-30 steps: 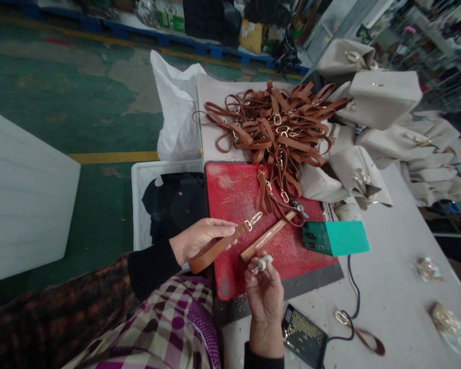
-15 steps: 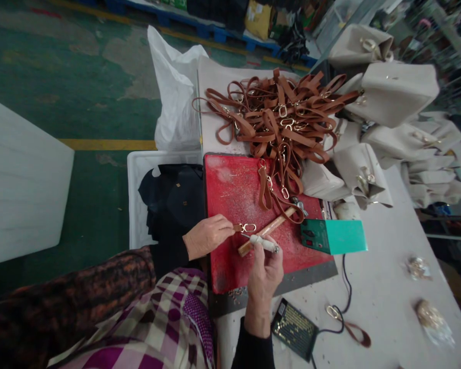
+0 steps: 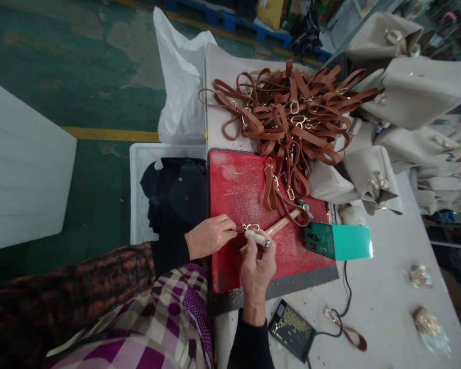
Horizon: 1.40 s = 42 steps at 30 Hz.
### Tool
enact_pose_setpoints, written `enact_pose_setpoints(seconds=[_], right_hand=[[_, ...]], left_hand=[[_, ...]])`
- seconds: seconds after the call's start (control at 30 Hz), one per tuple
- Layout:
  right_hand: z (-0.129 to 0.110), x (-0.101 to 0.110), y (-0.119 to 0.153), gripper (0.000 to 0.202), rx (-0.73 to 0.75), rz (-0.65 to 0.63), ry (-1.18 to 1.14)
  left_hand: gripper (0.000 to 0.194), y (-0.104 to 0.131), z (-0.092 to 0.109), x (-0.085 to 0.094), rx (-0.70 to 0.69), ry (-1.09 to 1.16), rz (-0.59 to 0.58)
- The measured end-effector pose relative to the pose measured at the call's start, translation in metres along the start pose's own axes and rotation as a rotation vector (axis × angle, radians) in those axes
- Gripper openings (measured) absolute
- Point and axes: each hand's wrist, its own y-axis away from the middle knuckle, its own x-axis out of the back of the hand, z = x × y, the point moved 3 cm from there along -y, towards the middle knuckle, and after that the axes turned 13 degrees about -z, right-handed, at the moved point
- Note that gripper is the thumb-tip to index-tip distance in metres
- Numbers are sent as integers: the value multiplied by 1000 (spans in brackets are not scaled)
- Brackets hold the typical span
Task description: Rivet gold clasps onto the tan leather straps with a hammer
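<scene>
- Toward the red mat's [image 3: 234, 200] nine o'clock: brown strap [image 3: 239, 229], pinched by left hand [image 3: 212, 237].
- At the strap's four o'clock: white tool [image 3: 257, 238], gripped by right hand [image 3: 258, 267], now nearer the clasp [image 3: 252, 225]; work apparently centres there.

Worn green floor [image 3: 103, 192] — yellow line [image 3: 111, 134] — blue pallet [image 3: 228, 21] behind.

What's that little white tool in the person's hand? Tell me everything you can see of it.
The white tool has a short, thick handle, perhaps plastic, with a shiny, metal-looking end. The right hand grips it at a slant above the red board. Its other end points toward the gold clasp on a brown strap; whether they touch is too small to tell.
</scene>
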Motion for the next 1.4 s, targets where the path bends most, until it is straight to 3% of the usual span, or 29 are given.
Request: enact_pose_setpoints(seconds=[0.37, 0.67, 0.87, 1.1, 1.3, 1.4], right_hand=[[-1, -4, -1, 24, 23, -6, 59], [-10, -8, -2, 22, 205, -59, 280], [-18, -9, -4, 21, 259, -94, 369], [-23, -7, -4, 23, 165, -111, 344], [-18, 9, -5, 35, 66, -238, 108], [-5, 27, -14, 37, -77, -56, 176]], left_hand=[[29, -1, 2, 1, -1, -35, -32], [24, -1, 0, 1, -13, 8, -37], [11, -8, 3, 2, 108, 46, 78], [30, -14, 11, -2, 78, -28, 105], [11, -15, 5, -7, 29, -55, 90], [12, -17, 5, -8, -6, -91, 78]])
